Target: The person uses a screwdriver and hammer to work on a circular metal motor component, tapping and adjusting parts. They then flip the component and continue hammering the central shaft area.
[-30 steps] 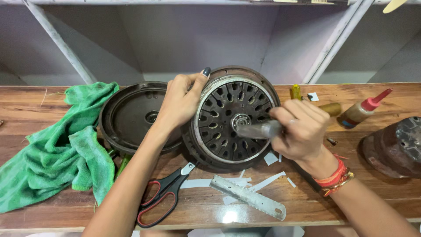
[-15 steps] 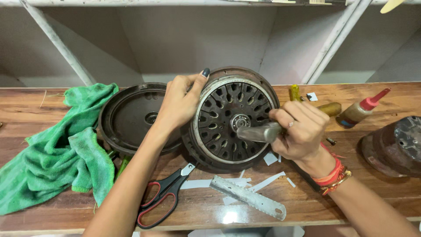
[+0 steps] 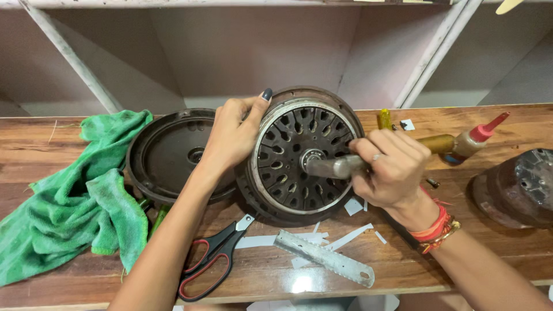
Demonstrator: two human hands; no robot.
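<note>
Motor rotor [image 3: 299, 158]: round, dark, ringed with slotted vents and a bright metal band, tipped up on its edge on the wooden counter [image 3: 507, 253], vented face toward the camera. A short metal shaft [image 3: 331, 167] sticks out from its hub.

Left hand [image 3: 233, 138]: fingers spread and curled over the upper left rim of the rotor, thumb on the near face, steadying it. Dark nail polish visible.

Right hand [image 3: 389, 167]: fist wrapped tight around the outer end of the shaft. Red and gold bangles on that wrist.

Just behind and left of the rotor: a shallow black round cover [image 3: 167, 152], lying open side up, touching or nearly touching the rotor; cannot tell which.

Far left: crumpled green cloth [image 3: 75, 196], draped over the counter.

Front edge: black scissors with red-lined handles [image 3: 210, 259], blades pointing toward the rotor; beside them a flat toothed metal strip [image 3: 324, 257] and scraps of white paper [image 3: 305, 237].

Right of the rotor: a glue bottle with a red nozzle [image 3: 475, 138] lying on its side; farther right, a brown domed housing [image 3: 515, 190].
</note>
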